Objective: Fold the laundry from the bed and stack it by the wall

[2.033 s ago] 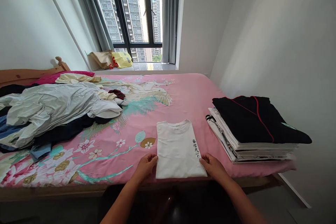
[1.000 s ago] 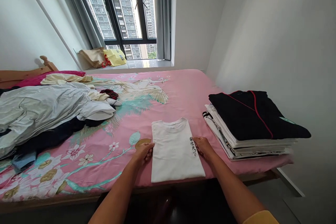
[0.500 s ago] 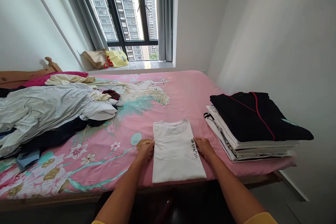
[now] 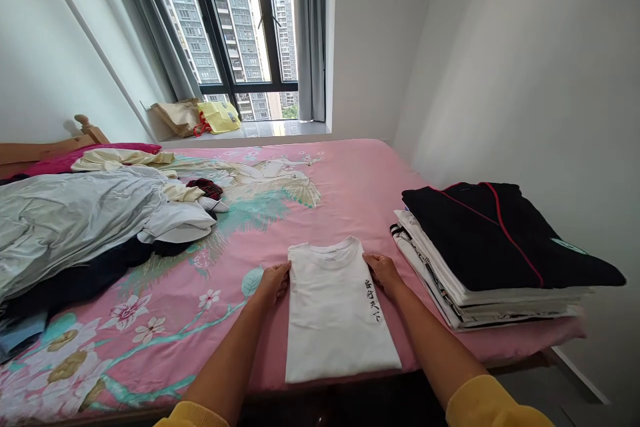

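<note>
A white T-shirt (image 4: 335, 320), folded into a neat rectangle with its neckline at the far end, lies flat near the front edge of the bed. Dark lettering runs down its right side. My left hand (image 4: 276, 281) pinches the shirt's left edge below the shoulder. On the opposite edge, just above the lettering, my right hand (image 4: 383, 271) has its fingers closed on the fabric. To the right stands a stack of folded clothes (image 4: 450, 273), mostly white, topped by a black garment (image 4: 480, 233) with red piping.
A heap of loose clothes (image 4: 100, 213) covers the bed's left side. Pink flowered bedding (image 4: 350, 180) spreads beneath everything. A brown paper bag (image 4: 175, 117) and a yellow bag (image 4: 220, 117) rest on the windowsill at the back. A wall (image 4: 525, 80) bounds the right side.
Both hands have slid up along the shirt's edges toward its shoulders, still gripping the sides. The view has tilted and come slightly closer; the stack and heap look unchanged.
</note>
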`<state>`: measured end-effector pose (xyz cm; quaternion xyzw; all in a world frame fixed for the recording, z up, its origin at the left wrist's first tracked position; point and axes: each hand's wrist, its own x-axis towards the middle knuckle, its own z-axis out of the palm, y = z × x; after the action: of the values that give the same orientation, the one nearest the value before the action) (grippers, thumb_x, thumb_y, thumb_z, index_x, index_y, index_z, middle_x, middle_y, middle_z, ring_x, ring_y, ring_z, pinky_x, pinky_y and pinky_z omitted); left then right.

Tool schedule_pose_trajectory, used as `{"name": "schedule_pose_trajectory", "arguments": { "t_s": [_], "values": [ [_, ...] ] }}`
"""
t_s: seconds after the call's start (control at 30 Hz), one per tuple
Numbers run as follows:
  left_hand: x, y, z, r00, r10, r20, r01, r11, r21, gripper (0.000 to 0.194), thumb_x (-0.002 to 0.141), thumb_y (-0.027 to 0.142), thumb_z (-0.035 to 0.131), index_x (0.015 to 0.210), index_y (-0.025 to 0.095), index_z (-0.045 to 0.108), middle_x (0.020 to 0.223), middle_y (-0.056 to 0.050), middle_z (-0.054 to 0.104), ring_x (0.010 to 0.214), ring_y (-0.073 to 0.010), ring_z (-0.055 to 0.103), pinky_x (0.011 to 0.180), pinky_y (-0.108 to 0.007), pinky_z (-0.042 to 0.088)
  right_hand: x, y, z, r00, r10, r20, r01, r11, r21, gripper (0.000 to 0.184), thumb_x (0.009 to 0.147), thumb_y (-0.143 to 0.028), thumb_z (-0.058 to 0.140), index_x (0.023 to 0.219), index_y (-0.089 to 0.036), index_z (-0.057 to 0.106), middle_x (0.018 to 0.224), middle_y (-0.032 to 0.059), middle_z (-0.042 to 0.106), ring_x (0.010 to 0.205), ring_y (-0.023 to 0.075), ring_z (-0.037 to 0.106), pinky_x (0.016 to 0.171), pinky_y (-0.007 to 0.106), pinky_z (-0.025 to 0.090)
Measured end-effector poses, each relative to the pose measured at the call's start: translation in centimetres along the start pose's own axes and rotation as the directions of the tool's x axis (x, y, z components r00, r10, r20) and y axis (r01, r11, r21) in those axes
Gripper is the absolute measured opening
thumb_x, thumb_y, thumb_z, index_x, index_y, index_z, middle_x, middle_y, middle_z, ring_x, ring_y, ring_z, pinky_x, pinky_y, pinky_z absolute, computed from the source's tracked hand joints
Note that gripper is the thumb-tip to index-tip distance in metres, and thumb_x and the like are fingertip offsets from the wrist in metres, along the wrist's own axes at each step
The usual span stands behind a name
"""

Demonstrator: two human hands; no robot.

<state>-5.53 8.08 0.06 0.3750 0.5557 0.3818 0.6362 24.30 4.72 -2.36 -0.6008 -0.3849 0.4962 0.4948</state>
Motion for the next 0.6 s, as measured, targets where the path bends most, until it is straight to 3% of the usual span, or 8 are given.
{"name": "schedule_pose_trajectory", "arguments": {
  "t_s": [0.23,0.47,0.6],
  "values": [
    [1.7,0.1,0.1,0.998,0.024,0.049,-0.019,0.995,-0.093,0.030,0.058,0.034,0.071,0.076,0.020,0.051,0.045,0.013,0.030,0.031,-0.0012,0.017,0.029,-0.016,0.009,2.2,0.5,0.0,0.999,0.050,0.017,-0.051,0.995,0.089,0.036,0.068,-0.052,0.062,0.067,-0.019,0.046,0.046,-0.0089,0.036,0.038,0.0048,0.023,0.035,0.021,0.015],
    [2.9,0.2,0.1,1.000,0.023,-0.003,-0.023,0.982,-0.188,0.031,0.058,0.032,0.070,0.079,0.021,0.051,0.045,0.013,0.028,0.032,-0.0008,0.016,0.030,-0.015,0.010,2.8,0.8,-0.3,0.997,0.078,0.010,-0.079,0.992,0.102,0.030,0.067,-0.043,0.063,0.067,-0.020,0.044,0.046,-0.0105,0.032,0.035,0.0039,0.020,0.033,0.020,0.011],
    [3.1,0.5,0.1,0.999,-0.039,-0.001,0.038,0.981,-0.190,0.032,0.061,0.038,0.070,0.068,0.020,0.044,0.044,0.012,0.029,0.031,-0.0011,0.018,0.029,-0.015,0.011,2.7,0.1,-0.2,0.995,0.095,0.018,-0.097,0.990,0.102,0.032,0.067,-0.047,0.064,0.069,-0.020,0.046,0.046,-0.0108,0.033,0.034,0.0038,0.021,0.032,0.021,0.010]
  ]
}}
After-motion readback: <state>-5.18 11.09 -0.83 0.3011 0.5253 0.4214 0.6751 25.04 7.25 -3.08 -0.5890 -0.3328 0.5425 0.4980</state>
